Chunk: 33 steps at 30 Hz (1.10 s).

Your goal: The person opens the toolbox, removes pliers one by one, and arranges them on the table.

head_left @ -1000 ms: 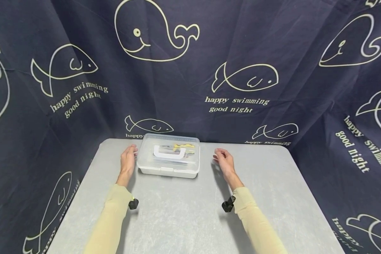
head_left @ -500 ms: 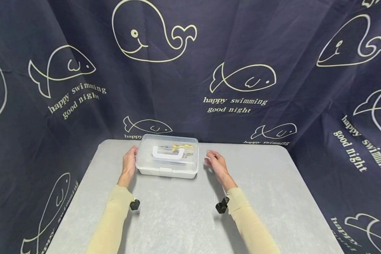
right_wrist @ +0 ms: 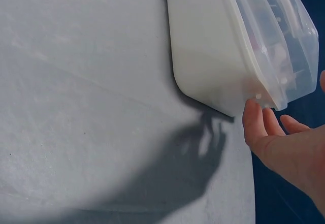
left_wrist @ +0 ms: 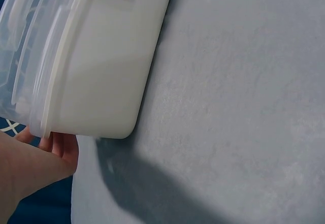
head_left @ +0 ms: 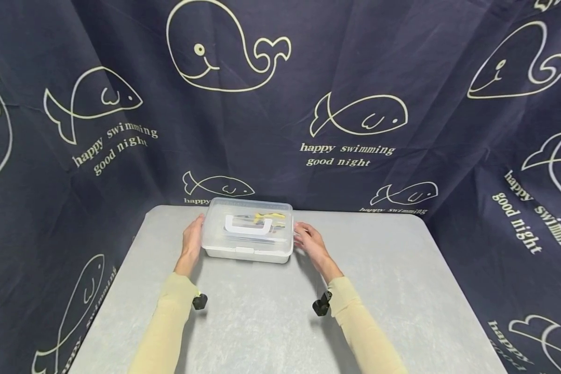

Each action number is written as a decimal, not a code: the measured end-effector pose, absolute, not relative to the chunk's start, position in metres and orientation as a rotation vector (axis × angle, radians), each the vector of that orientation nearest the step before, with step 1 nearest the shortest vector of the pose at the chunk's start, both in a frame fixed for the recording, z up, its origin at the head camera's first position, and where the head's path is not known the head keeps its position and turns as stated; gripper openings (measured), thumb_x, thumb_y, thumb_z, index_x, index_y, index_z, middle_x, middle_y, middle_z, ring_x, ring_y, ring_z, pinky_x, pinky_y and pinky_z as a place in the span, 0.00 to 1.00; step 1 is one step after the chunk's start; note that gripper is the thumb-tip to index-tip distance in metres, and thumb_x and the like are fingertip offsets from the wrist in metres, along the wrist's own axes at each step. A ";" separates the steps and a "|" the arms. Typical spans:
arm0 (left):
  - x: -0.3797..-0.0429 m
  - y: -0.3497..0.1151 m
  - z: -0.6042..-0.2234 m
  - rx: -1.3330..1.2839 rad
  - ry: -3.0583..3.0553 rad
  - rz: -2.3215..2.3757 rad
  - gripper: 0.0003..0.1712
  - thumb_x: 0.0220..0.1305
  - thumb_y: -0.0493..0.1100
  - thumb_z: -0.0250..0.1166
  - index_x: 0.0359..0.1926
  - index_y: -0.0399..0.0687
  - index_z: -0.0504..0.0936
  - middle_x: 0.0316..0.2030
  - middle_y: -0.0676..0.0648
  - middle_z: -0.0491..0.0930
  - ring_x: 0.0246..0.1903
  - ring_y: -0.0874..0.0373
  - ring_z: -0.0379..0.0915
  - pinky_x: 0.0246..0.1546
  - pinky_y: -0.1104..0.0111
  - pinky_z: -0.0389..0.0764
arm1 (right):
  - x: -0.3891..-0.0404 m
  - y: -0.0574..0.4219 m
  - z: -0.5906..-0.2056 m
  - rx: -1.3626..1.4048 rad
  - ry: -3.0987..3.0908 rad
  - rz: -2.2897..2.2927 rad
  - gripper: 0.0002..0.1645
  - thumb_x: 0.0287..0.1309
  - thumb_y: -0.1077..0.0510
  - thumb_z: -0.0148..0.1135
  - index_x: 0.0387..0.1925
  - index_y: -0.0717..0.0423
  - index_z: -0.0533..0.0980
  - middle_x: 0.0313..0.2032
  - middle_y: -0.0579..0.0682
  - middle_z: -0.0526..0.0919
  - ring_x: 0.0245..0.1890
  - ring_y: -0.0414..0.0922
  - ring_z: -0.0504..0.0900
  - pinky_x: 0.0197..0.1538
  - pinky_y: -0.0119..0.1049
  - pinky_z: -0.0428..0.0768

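A white plastic storage box with a clear lid and a white carry handle sits on the table. Through the lid show a yellow item and some thin greyish pieces. My left hand lies along the box's left end, its fingertips right at the rim under the lid in the left wrist view. At the opposite end is my right hand; its relaxed fingers reach the box wall just below the lid's edge. The far fingers of the left hand are partly hidden behind the box.
The grey table ends close behind the box. Dark blue curtains with whale and fish drawings hang on the far side and both flanks. A small black camera sits on each wrist, left camera and right camera.
My right hand has moved left from the open table to the box's right end. The left hand has closed the small gap to the left end. The box stays put.
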<state>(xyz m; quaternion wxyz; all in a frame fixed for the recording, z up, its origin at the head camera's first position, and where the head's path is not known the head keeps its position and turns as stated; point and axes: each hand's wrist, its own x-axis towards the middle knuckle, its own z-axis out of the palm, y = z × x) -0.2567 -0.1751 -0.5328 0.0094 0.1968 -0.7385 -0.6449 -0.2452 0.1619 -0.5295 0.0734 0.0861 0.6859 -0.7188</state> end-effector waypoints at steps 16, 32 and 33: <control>-0.258 -0.179 -0.532 0.504 -2.422 -2.028 0.44 0.75 0.67 0.50 0.77 0.43 0.63 0.76 0.39 0.61 0.76 0.43 0.52 0.76 0.54 0.51 | -0.244 0.159 -0.528 0.235 2.118 -2.067 0.41 0.70 0.43 0.63 0.72 0.64 0.66 0.65 0.65 0.73 0.64 0.59 0.75 0.65 0.46 0.76; -0.261 -0.179 -0.530 0.522 -2.375 -2.078 0.41 0.75 0.65 0.53 0.75 0.40 0.67 0.73 0.37 0.66 0.74 0.42 0.58 0.75 0.55 0.56 | -0.247 0.155 -0.520 0.255 2.150 -2.032 0.43 0.67 0.46 0.66 0.71 0.70 0.65 0.70 0.65 0.69 0.68 0.57 0.71 0.66 0.49 0.75; -0.260 -0.178 -0.530 0.520 -2.377 -2.080 0.41 0.75 0.65 0.53 0.75 0.40 0.67 0.73 0.37 0.66 0.74 0.43 0.58 0.75 0.55 0.56 | -0.247 0.155 -0.519 0.250 2.150 -2.035 0.43 0.67 0.46 0.67 0.71 0.71 0.66 0.70 0.66 0.70 0.68 0.57 0.72 0.65 0.49 0.75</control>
